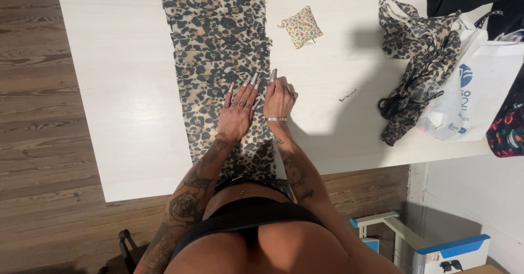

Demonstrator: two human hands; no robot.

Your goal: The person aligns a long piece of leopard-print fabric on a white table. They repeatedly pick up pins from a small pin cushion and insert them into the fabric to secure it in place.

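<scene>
A long strip of leopard-print fabric (pixel 218 45) lies stretched along the white table (pixel 125 88), running from the near edge to the far edge. My left hand (pixel 238 110) rests flat on the fabric with fingers spread. My right hand (pixel 279 98) sits at the fabric's right edge, fingers curled down onto that edge, a silver bracelet on the wrist. Whether it pinches the cloth or a pin I cannot tell. Both hands are side by side, almost touching.
A small floral pincushion (pixel 301 27) lies on the table beyond my right hand. At the right lie a bundle of leopard-print pieces with black straps (pixel 415 61) and a white shopping bag (pixel 480 88). Wooden floor lies left; a white-and-blue box (pixel 447 252) stands lower right.
</scene>
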